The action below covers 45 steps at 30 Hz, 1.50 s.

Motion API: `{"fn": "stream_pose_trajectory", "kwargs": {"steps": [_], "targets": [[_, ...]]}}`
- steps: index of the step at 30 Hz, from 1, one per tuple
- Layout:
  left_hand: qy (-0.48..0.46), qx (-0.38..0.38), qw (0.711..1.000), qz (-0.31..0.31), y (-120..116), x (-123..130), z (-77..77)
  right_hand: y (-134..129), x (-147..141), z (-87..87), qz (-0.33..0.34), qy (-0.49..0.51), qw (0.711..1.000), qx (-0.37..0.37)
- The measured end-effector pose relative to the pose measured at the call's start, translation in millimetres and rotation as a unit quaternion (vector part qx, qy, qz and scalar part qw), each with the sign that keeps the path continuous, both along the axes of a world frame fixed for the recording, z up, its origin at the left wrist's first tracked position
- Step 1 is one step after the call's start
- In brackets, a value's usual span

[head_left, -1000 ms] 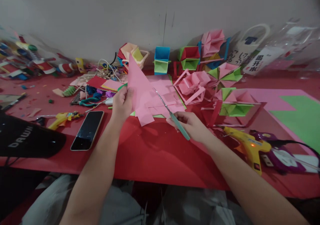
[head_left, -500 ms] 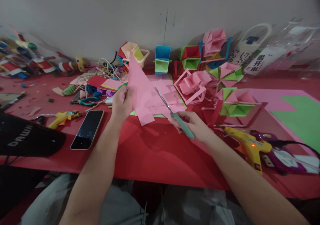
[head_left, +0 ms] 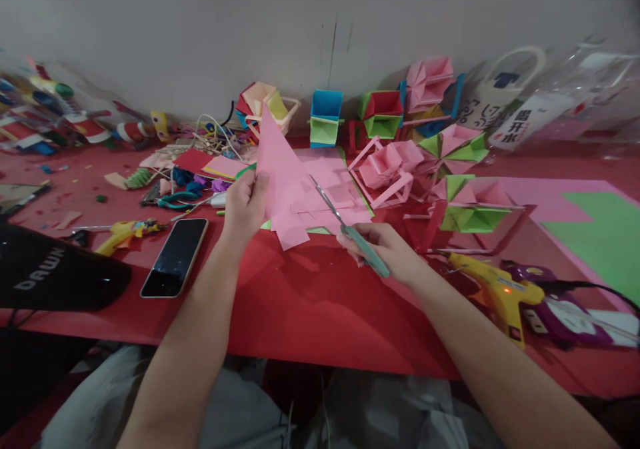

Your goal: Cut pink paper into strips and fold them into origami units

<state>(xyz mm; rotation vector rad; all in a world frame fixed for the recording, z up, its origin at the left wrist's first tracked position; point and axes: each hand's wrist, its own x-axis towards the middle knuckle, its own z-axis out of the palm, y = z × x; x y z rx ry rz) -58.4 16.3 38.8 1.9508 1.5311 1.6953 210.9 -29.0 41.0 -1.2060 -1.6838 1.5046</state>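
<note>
Pinched by its left edge, a pink paper sheet folded to a tall point stands in my left hand. My right hand is wrapped round the green handles of a pair of scissors. The metal blades point up and left, close to the right side of the pink sheet; whether they touch it I cannot tell. Behind and below lies a stack of pink and green paper, with cut pink pieces on top.
Folded paper wheels on stands, one a pink wheel, line the back and right. At right lies a yellow glue gun beside a purple power strip. A phone, another glue gun and a black container are at left.
Almost nothing differs. Both hands, the pink sheet and the scissors keep their places, and the whole view has shifted only very slightly.
</note>
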Motion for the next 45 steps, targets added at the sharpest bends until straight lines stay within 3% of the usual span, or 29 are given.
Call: {"fn": "stream_pose_trajectory", "kwargs": {"steps": [45], "targets": [[0.011,-0.01,1.0,-0.01,0.2,1.7,-3.1,1.5,4.8,-9.1,0.008,-0.014,1.0,0.024]]}}
